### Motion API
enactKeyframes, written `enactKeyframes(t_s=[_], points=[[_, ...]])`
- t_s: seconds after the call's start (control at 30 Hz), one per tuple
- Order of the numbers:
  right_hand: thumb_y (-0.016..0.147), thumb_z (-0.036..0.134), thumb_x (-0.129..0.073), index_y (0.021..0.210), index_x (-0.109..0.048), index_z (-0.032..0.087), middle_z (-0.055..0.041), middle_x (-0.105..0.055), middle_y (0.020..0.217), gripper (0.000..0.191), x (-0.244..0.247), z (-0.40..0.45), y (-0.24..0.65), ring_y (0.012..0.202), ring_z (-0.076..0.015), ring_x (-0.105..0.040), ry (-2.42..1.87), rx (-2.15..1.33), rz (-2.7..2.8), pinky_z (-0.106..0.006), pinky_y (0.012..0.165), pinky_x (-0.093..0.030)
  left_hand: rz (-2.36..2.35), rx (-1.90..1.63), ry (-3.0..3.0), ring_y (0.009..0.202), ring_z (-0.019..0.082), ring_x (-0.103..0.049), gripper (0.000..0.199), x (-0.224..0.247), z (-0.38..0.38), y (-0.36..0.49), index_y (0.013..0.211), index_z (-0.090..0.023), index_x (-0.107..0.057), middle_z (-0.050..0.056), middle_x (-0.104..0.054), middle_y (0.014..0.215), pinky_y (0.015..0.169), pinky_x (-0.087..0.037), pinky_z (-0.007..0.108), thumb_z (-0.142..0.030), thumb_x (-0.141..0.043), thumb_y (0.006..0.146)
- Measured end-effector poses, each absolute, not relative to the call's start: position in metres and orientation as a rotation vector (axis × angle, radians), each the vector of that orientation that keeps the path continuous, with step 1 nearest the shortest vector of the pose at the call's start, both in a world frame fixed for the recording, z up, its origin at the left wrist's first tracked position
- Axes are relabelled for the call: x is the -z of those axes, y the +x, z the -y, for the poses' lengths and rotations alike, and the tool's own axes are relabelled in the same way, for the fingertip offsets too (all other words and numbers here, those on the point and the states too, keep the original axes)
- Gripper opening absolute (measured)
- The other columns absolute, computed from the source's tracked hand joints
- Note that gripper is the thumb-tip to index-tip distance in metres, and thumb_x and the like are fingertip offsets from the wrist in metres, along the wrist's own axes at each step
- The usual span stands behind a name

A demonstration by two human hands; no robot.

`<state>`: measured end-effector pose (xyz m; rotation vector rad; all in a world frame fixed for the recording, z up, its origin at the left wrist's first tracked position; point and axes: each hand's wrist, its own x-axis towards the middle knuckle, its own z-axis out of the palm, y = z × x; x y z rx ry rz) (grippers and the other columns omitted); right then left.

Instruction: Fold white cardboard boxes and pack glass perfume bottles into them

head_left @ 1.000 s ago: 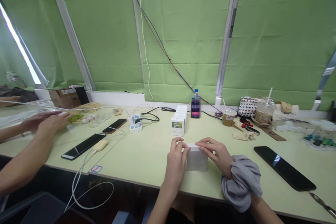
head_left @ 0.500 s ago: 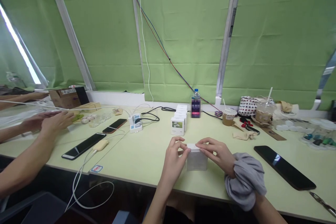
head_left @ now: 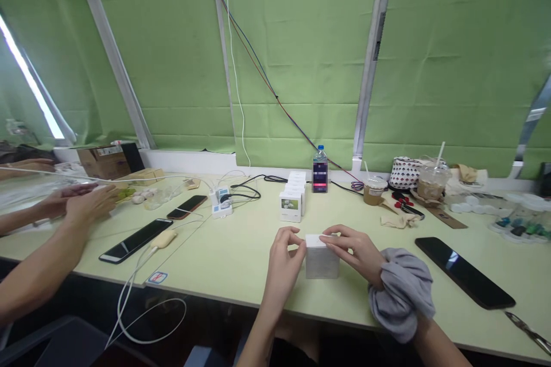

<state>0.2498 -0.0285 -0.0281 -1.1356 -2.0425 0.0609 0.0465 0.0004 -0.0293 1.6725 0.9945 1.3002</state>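
A small white box (head_left: 322,262) stands upright near the table's front edge, its plain greyish side toward me. My left hand (head_left: 284,261) is at the box's upper left edge, thumb and bent fingers closed around that corner. On the other side, my right hand (head_left: 355,249) pinches the top right edge, its fingertips resting on the lid. A grey scrunchie (head_left: 402,295) circles my right wrist. Behind the box stands a row of similar white boxes (head_left: 291,209), the front one with a flower picture.
Phones lie to the left (head_left: 136,239) and right (head_left: 465,272). Farther back are a bottle (head_left: 319,171), a power strip (head_left: 221,206) with cables, and drink cups (head_left: 373,190). Tweezers (head_left: 527,330) lie front right. Another person's hands (head_left: 86,200) work at the far left.
My left fingers have drawn slightly left, off the top of the box to its edge, baring more of the lid. My right hand stays at the top right edge.
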Motion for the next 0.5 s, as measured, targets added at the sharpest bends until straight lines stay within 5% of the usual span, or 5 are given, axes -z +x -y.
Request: enactKeyframes(t_s=[0.23,0.37,0.5], points=[[0.097,0.038,-0.039,0.116,-0.068,0.025,-0.0092,-0.065,0.11,0.036,0.031,0.025,0.255,0.089,-0.0172,-0.064,-1.108,-0.019,2.151,-0.029,0.079,-0.051,-0.771,-1.178,1.472,0.121,0.023,-0.052,0.022,0.038,-0.005,0.047,0.098,-0.022,-0.05,0.009,-0.06,0.119,0.101,-0.04,0.039,-0.032,-0.059,0.081],[0.097,0.038,-0.039,0.123,-0.062,0.029,-0.0079,-0.062,0.115,0.036,0.038,0.022,0.261,0.081,-0.0157,-0.061,-1.125,0.014,2.204,-0.029,0.076,-0.051,-0.715,-1.073,1.609,0.111,0.022,-0.057,0.039,0.042,-0.005,0.051,0.11,-0.023,-0.049,0.008,-0.057,0.121,0.096,-0.044,0.037,-0.027,-0.066,0.075],[0.097,0.031,-0.035,0.126,-0.06,0.032,-0.0073,-0.058,0.121,0.038,0.042,0.019,0.263,0.086,-0.017,-0.061,-1.195,0.036,2.162,-0.032,0.08,-0.051,-0.917,-1.188,1.728,0.094,0.019,-0.061,0.042,0.051,-0.002,0.058,0.113,-0.024,-0.047,0.003,-0.059,0.101,0.086,-0.048,0.035,-0.022,-0.063,0.074]])
